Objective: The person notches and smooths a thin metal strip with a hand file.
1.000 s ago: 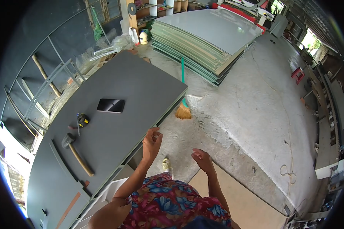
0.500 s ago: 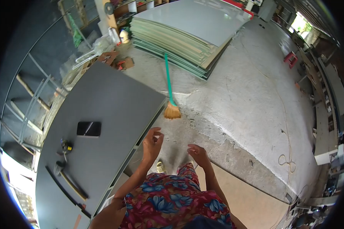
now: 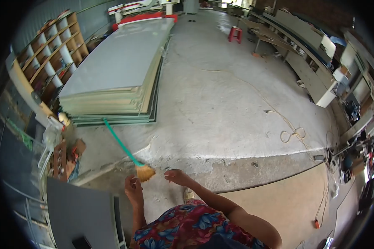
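Note:
My left hand (image 3: pixel 134 190) hangs in front of me with curled fingers, holding nothing I can see. It is just below the straw head of a broom (image 3: pixel 144 172) with a green handle (image 3: pixel 119 143) that lies on the concrete floor. My right hand (image 3: pixel 176 176) is stretched forward, fingers loosely apart and empty, to the right of the broom head. Neither hand touches the broom. A grey board (image 3: pixel 81 216) on the worktable lies at my lower left, beside my left arm.
A tall stack of grey-green sheets (image 3: pixel 116 79) lies on the floor ahead at left. Wooden shelves (image 3: pixel 45 50) line the left wall. A cord (image 3: pixel 291 133) loops over the floor at right. A tan board (image 3: pixel 278 203) lies at lower right. Workbenches (image 3: pixel 311 70) run along the right.
My view has swung right, away from the grey board with the phone, tape and hammer. The broom head now lies just above my hands, and both hands stay empty.

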Tool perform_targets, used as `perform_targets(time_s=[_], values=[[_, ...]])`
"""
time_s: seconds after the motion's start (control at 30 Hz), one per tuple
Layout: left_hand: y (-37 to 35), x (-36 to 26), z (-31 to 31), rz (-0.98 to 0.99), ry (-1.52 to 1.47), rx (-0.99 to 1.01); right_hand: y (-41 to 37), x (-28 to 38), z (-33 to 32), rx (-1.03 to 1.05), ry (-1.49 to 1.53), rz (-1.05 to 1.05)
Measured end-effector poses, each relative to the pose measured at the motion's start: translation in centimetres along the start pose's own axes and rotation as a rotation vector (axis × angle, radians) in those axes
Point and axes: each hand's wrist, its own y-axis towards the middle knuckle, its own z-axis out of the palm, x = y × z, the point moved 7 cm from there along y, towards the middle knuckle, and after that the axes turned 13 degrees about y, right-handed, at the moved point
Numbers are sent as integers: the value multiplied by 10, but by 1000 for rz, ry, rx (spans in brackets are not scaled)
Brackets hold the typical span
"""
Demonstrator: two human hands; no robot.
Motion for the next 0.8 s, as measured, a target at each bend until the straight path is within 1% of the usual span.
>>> perform_targets(time_s=[0.1, 0.2, 0.3, 0.4, 0.5, 0.6, 0.7, 0.77, 0.8], values=[[19, -4, 36, 31, 7, 38, 19, 2, -33, -47, 40, -5], [25, -14, 63, -13, 23, 79, 32, -12, -58, -66, 40, -79], [34, -10, 89, -8, 73, 146, 34, -28, -83, -35, 13, 26], [49, -5, 113, -8, 72, 171, 30, -47, -107, -100, 137, 147], [65, 0, 141, -67, 24, 249, 23, -65, -136, -247, 263, 206], [85, 17, 176, -62, 23, 256, 19, -82, -164, -269, 287, 327], [112, 42, 214, 85, 65, 242, 21, -92, -200, -359, 290, 342], [122, 15, 228, -82, 75, 315, 29, -102, -226, -355, 173, 185], [129, 5, 238, -166, 77, 348, 34, -121, -240, -362, 378, 244]])
